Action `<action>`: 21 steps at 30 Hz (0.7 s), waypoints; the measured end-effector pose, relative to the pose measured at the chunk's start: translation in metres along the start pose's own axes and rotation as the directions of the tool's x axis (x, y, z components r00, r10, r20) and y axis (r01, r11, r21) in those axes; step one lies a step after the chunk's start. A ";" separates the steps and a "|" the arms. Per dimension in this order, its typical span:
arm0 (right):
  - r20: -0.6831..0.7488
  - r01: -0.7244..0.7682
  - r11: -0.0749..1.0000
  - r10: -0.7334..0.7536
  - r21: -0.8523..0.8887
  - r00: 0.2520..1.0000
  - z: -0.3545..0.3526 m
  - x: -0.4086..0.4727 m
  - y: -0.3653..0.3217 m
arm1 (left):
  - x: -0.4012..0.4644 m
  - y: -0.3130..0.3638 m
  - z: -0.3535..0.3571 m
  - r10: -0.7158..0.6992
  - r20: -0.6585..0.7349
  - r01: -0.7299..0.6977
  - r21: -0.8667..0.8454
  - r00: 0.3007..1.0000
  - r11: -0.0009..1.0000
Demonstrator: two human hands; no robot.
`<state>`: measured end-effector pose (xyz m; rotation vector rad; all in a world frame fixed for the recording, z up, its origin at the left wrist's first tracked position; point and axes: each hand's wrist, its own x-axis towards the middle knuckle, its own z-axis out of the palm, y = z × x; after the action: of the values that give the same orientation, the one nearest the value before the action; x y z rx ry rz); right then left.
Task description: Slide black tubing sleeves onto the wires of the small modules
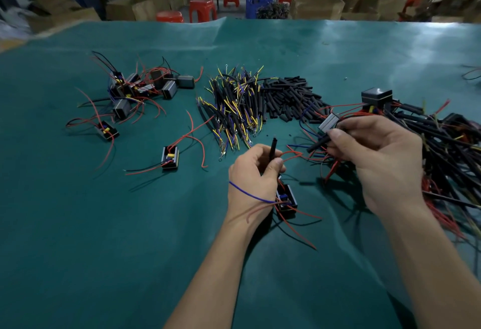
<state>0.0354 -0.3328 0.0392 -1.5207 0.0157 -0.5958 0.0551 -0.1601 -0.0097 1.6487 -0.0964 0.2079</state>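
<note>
the left hand [256,172] pinches a black sleeve [273,149] upright, with a module [286,200] hanging at its wrist side, wires trailing. the right hand [374,157], at 3 o'clock of the left, grips another sleeve [318,144] near a grey module [328,122]. loose sleeves [289,97] lie at 12 o'clock on the green mat [104,224].

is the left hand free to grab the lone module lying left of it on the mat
Probably not yet: the left hand already pinches a black sleeve. The module itself lies unobstructed on the mat.
</note>
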 end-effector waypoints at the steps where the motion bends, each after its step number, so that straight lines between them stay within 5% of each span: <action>1: 0.000 0.008 1.000 -0.008 -0.027 1.000 0.001 0.000 0.001 | 0.000 0.000 0.000 0.000 0.000 0.000 0.001 1.000 1.000; 21: -0.029 0.034 0.976 -0.041 -0.216 0.999 0.005 -0.003 0.010 | 0.000 0.000 0.000 -0.010 -0.009 0.010 0.008 1.000 1.000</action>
<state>0.0383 -0.3279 0.0295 -1.7237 0.0798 -0.6660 0.0550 -0.1604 -0.0097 1.6556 -0.0802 0.2080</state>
